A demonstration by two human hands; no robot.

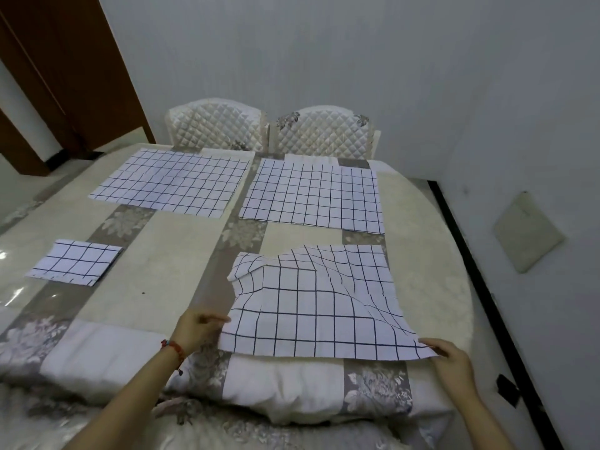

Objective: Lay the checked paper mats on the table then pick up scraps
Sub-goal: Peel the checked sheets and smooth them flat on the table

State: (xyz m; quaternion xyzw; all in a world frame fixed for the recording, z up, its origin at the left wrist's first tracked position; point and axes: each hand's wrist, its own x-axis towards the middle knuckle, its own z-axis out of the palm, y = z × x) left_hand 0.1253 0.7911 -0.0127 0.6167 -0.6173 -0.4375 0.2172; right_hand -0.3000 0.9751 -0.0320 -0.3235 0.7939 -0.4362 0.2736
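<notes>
Laying third mat point(311, 303) on near right of desk point(168, 280): left hand point(194, 329) pinches left edge, right hand point(451, 355) pinches near right corner. Far side rumpled; next, pull flat. Folded mat point(76, 261) waits left; two mats point(175, 183) flat beyond.

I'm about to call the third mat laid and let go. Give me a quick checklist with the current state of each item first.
1. Left hand pinching the near mat at its left edge: ok.
2. Right hand holding its near right corner: ok.
3. Near mat flat: not ok, rippled, with its far left corner folded.
4. Clear of the far right mat: ok, a gap shows.
5. Far left mat flat: ok.
6. Folded mat at left unfolded: not ok.
</notes>
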